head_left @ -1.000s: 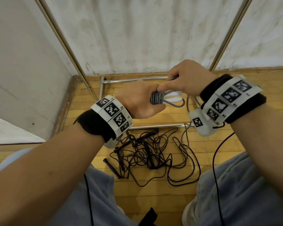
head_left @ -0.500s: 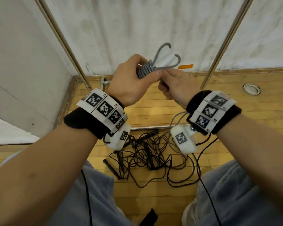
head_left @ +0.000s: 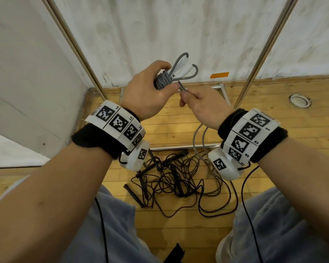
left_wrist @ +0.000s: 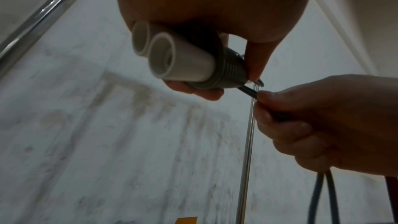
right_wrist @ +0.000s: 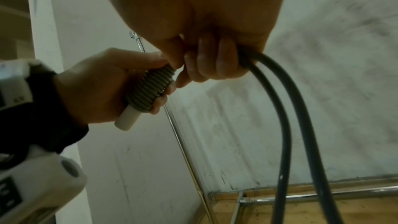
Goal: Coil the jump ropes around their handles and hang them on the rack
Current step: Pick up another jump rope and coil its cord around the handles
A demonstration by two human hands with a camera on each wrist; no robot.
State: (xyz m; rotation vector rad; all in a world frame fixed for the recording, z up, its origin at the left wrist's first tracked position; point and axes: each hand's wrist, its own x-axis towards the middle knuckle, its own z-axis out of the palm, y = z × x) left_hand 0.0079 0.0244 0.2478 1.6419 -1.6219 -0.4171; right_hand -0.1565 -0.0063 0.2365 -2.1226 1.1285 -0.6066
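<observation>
My left hand (head_left: 150,88) grips two white handles (left_wrist: 172,59) held side by side, with grey rope coiled tightly round them (head_left: 162,80). Their tips with two rope loops (head_left: 186,70) stick up toward the wall. Just to the right, my right hand (head_left: 199,103) pinches the doubled grey rope (left_wrist: 247,90) where it leaves the coil. The slack (right_wrist: 284,125) hangs from that fist toward the floor. In the right wrist view the left hand (right_wrist: 107,83) wraps the coil (right_wrist: 148,89).
A tangle of dark jump ropes with black handles (head_left: 171,179) lies on the wooden floor between my knees. The metal rack's slanted posts (head_left: 78,52) (head_left: 262,54) rise on both sides, with its base bars (head_left: 179,148) on the floor against the white wall.
Both hands have risen from low over the floor to chest height. The right hand came off the top of the coil and now holds the rope just right of it.
</observation>
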